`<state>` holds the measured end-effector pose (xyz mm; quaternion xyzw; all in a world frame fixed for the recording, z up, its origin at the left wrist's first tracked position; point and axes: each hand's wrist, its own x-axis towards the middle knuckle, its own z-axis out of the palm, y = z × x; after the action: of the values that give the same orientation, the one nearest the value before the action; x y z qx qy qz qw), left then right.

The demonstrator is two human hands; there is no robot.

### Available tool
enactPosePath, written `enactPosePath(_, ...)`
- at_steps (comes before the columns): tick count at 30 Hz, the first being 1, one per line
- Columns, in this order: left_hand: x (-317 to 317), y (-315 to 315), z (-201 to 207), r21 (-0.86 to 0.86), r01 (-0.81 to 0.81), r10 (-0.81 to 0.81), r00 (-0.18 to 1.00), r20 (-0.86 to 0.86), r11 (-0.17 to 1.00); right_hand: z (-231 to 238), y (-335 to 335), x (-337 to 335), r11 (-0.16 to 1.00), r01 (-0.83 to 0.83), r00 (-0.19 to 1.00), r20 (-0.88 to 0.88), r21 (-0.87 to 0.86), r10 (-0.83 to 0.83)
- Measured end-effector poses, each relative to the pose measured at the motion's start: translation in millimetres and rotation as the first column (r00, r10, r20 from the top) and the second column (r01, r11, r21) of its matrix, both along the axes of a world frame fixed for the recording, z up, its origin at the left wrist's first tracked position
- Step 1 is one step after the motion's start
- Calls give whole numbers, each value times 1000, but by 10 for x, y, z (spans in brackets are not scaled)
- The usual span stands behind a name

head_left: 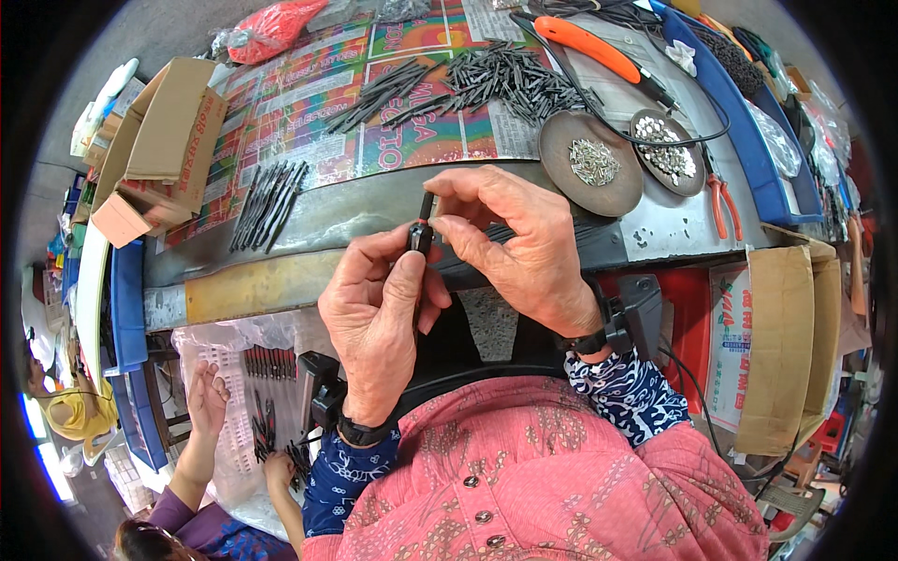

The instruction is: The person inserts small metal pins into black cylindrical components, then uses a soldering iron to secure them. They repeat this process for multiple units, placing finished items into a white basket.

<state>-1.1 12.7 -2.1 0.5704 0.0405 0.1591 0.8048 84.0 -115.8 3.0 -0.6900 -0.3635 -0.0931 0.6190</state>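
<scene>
In front of me, over the table's near edge, my left hand (374,318) is closed round a slim black pen-like stick (420,239) held upright. My right hand (524,245) pinches at the stick's thinner upper end with thumb and forefinger. The stick's lower part is mostly hidden behind my left fingers. On the table to the left lies a row of similar black sticks (269,206). Farther back are a large loose pile of short black pieces (514,79) and a bundle of longer ones (379,93).
To the right sit a round dish (556,178) of small metal pins and another dish (690,184) of small silvery pieces. Red-handled pliers (722,208) and an orange-handled corded tool (589,49) lie nearby. Cardboard boxes (192,131) flank the table. Another person's hand (207,397) is at lower left.
</scene>
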Motion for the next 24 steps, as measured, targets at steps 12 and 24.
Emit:
enactPosePath(12,1,-11,-18,-3,35,-35,999,12,999,-97,48,40,964,265,749,628,11,-213)
enactPosePath(24,7,1,-4,31,23,-23,1000,6,999,-44,22,29,965,248,799,581,-87,-153)
